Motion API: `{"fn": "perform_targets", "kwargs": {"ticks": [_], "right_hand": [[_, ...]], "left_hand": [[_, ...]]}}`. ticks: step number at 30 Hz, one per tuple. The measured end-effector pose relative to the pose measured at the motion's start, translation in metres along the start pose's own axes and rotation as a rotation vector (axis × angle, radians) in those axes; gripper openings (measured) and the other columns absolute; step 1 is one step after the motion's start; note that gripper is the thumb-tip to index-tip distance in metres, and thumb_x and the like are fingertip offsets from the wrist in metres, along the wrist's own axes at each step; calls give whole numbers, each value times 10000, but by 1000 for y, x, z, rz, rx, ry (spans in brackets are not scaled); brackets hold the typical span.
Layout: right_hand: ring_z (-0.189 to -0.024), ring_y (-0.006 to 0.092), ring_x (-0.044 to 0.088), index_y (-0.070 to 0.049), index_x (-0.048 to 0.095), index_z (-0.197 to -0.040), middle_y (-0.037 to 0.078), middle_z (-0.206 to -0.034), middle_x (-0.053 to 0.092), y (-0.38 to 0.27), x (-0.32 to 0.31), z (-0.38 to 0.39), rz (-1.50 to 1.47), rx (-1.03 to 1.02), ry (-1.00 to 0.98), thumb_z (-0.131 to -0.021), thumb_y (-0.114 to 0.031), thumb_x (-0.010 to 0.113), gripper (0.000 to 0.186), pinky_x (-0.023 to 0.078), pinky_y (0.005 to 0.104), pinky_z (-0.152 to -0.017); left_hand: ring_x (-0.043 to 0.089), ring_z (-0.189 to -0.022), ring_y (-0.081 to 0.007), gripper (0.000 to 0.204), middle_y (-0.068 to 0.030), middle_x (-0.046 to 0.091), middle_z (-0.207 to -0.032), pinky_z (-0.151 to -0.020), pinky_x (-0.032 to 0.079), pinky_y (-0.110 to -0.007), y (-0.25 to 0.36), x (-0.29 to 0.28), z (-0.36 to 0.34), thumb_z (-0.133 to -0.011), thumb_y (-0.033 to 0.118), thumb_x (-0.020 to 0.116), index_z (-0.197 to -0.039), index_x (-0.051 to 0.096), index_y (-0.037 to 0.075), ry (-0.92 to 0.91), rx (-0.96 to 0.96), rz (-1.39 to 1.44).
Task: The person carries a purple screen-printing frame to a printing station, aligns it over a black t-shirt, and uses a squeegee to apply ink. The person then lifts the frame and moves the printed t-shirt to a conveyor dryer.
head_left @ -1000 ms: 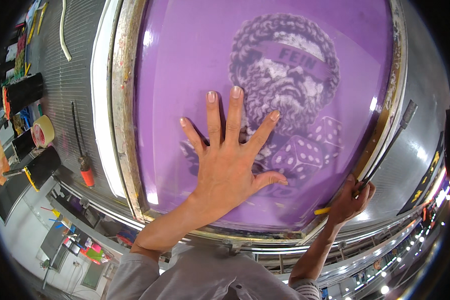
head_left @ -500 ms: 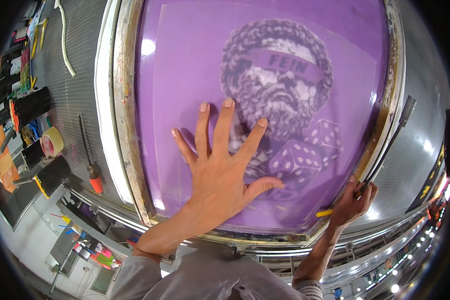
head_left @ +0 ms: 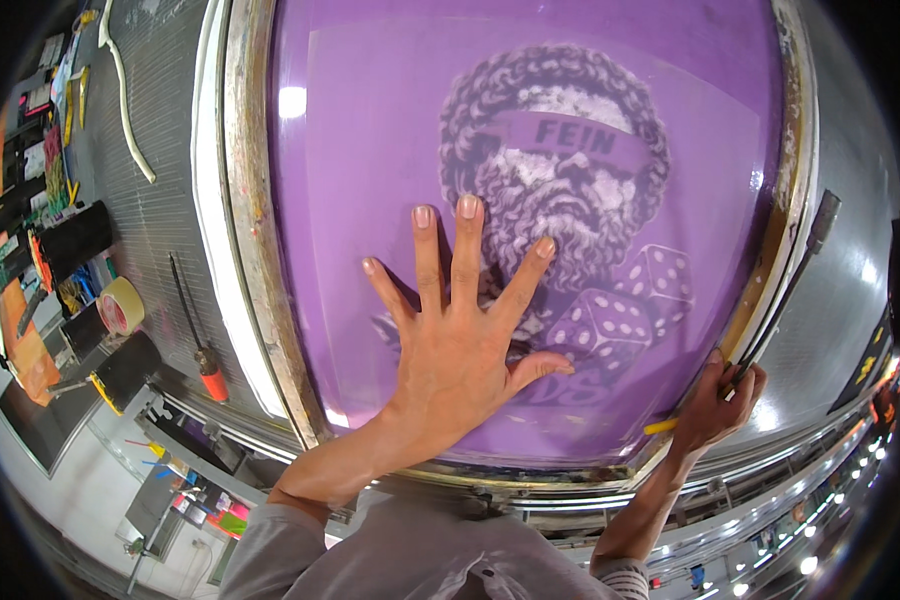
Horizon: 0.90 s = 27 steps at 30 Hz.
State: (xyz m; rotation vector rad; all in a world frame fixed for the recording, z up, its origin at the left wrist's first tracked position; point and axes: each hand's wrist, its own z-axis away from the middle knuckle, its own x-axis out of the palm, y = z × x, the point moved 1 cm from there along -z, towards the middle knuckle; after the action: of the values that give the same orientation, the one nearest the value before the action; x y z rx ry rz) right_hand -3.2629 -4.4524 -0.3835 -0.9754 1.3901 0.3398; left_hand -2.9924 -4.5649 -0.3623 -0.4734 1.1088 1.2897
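Note:
A purple mesh screen (head_left: 360,120) in a worn frame (head_left: 255,190) lies before me. It bears a dark print of a bearded, curly-haired head (head_left: 570,150) with a band over the eyes, and dotted dice (head_left: 605,325) below. My left hand (head_left: 455,360) lies over the mesh with fingers spread, palm down, covering part of the print's lower left. At the frame's lower right corner, my right hand (head_left: 720,405) is closed around a dark rod (head_left: 785,305) with a thicker grey end. A yellow tip (head_left: 660,427) sticks out left of that hand; whether it belongs to the rod, I cannot tell.
Left of the frame are a red-handled screwdriver (head_left: 208,370), a tape roll (head_left: 120,305), a pale cord (head_left: 125,100) and dark cylindrical containers (head_left: 75,240). A grey metal surface (head_left: 855,260) spans the right side. Rails run below the frame's near edge.
My left hand has shifted slightly right over the mesh, and lettering below the dice shows more. The whole view has moved a little. My right hand keeps its grip at the corner.

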Motion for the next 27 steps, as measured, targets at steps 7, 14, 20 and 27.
{"fn": "perform_targets", "kwargs": {"ticks": [7,14,20,27], "right_hand": [[-787,219,527,-62,404,-701,59,-866,521,-4,-3,0,5,9,-2,-764,3,721,330,427,384,-639],[-897,256,576,-84,402,-726,76,-941,559,-1,-7,0,70,-57,9,-732,-19,763,367,466,420,-699],[-911,256,582,-83,410,-730,82,-963,561,1,-6,1,51,-48,6,-743,-32,777,370,474,418,-691],[-909,230,575,-93,414,-724,72,-999,583,5,-7,2,34,-23,-22,-791,-65,775,367,475,401,-695]], "left_hand": [[-50,-1446,-571,945,-290,25,-1608,-991,21,-833,4,-9,2,-739,736,657,-1515,406,259,-26,-8,15],[-56,-1427,-601,956,-282,18,-1611,-991,21,-840,39,-34,-31,-687,759,675,-1489,449,291,-66,193,33],[-53,-1454,-560,973,-315,-10,-1605,-1003,-14,-822,37,0,-31,-679,786,644,-1489,449,282,-129,247,-2],[-28,-1462,-548,981,-344,6,-1590,-1024,-35,-795,25,6,-12,-676,761,675,-1487,454,254,-80,128,53]]}}
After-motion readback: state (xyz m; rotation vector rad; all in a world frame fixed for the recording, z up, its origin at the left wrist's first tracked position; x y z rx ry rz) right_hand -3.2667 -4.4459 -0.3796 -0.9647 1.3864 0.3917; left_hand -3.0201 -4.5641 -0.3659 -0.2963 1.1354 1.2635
